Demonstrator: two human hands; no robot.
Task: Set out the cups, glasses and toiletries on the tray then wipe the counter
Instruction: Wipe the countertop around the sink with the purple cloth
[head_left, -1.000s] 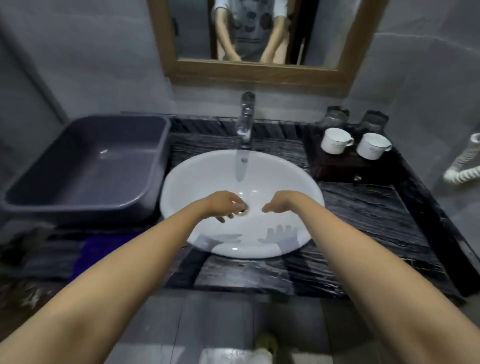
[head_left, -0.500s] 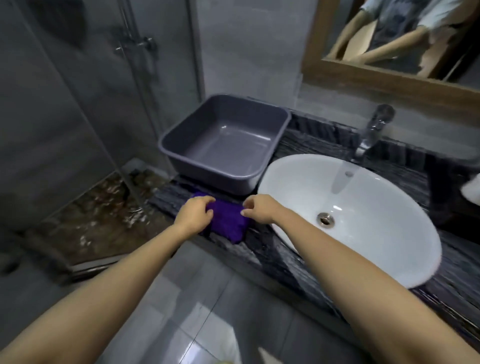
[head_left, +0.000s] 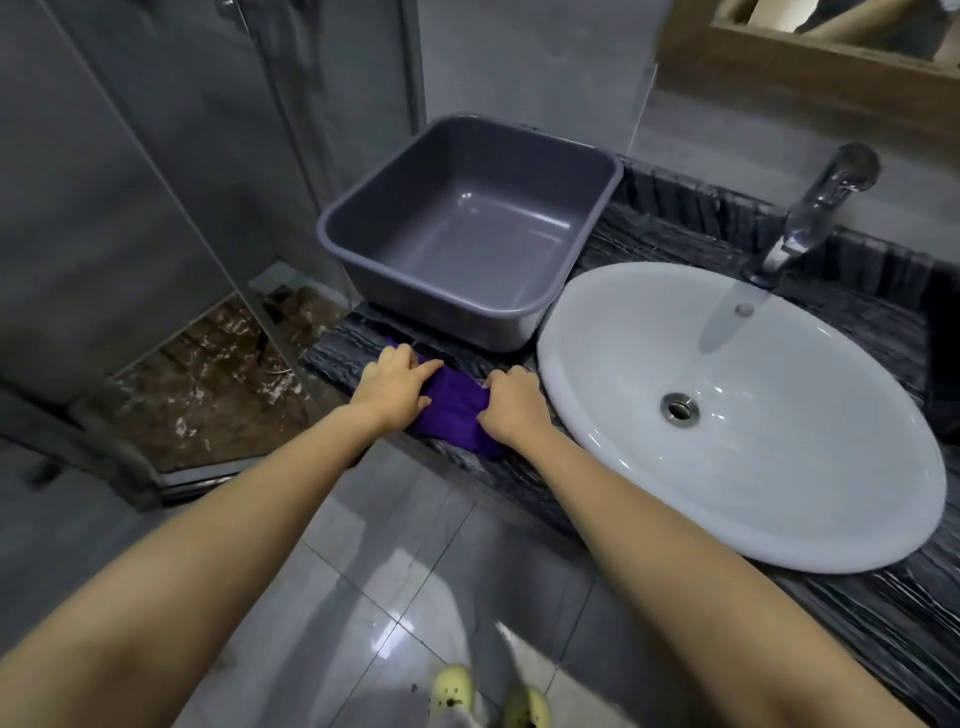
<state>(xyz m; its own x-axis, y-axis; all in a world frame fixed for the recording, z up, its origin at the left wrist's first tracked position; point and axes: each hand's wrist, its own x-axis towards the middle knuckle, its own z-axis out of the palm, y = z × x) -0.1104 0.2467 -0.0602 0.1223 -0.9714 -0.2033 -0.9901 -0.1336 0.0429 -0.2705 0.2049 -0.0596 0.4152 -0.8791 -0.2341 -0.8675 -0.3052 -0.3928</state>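
We see the dark stone table (head_left: 649, 234) carrying a white oval basin (head_left: 779, 493) and, to its left, a grey plastic tub (head_left: 467, 234) — neither shows any label or writing we can read. At the table's front edge lies a purple cloth (head_left: 452, 410). Left hand (head_left: 392, 387) and right hand (head_left: 514, 408) each keep a grip on it — fingers bunching the fabric.

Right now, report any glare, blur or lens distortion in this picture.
Head view: wide-angle bending curves the glass shower partition and stretches both forearms; ceiling light glares off the floor tiles and glints in the white sink; the mirror frame at the top corner is smeared; both hands on the purple cloth stay fairly sharp.
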